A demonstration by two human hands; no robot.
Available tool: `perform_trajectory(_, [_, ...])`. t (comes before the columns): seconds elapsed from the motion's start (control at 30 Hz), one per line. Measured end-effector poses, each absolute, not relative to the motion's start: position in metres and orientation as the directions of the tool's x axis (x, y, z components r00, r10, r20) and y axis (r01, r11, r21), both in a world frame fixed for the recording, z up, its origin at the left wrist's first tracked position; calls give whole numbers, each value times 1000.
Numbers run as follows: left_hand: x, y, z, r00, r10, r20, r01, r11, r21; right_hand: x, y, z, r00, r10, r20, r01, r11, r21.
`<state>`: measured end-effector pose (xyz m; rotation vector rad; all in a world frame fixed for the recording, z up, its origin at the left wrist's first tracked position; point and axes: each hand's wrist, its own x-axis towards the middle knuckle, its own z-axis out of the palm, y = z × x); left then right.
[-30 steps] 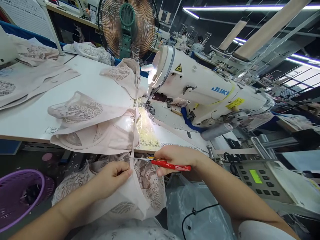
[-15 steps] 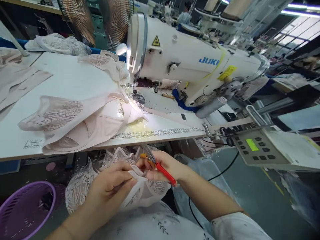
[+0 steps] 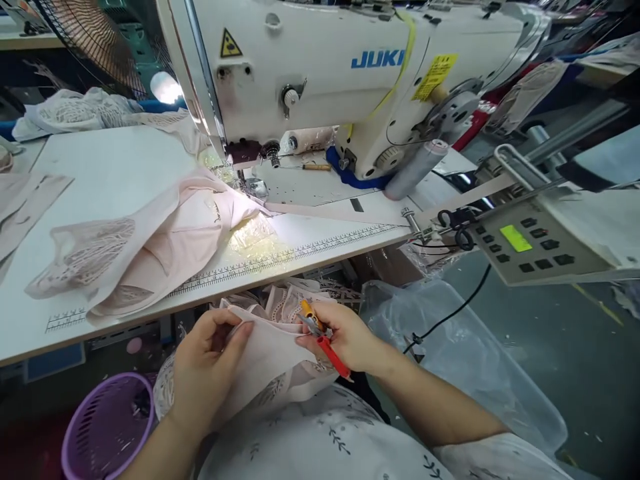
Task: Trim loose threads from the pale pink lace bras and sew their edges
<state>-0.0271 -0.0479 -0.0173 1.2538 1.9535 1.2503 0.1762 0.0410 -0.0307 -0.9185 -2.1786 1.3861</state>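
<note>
A pale pink garment with lace parts is stretched between my two hands over my lap. My left hand pinches its upper edge between thumb and fingers. My right hand holds scissors with red and orange handles, and its fingertips also touch the garment's edge. The scissor blades lie near the fabric, partly hidden by the fingers. Another pale pink garment lies on the white table, its right end near the needle of the sewing machine.
A purple basket stands at the lower left, and a clear plastic bin is at the right below the table edge. A control panel juts out at the right. A fan stands behind.
The view has come closer to the machine. My hands have moved apart, and the fabric between them is spread wider. The scissors remain in my right hand.
</note>
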Motion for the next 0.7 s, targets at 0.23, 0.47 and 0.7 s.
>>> perform_trajectory(0.23, [-7, -47, -2, -646, 761, 58, 396, 270, 878, 175, 34, -39, -570, 816, -97, 272, 76, -959])
perform_trajectory(0.47, [3, -46, 2, -663, 745, 73, 338, 211, 917, 173, 33, -38, -563, 808, -173, 220, -55, -974])
perform_trajectory(0.7, [-6, -47, 9, -590, 803, -86, 196, 245, 949, 172, 36, -32, -612, 791, -19, 88, 45, -995])
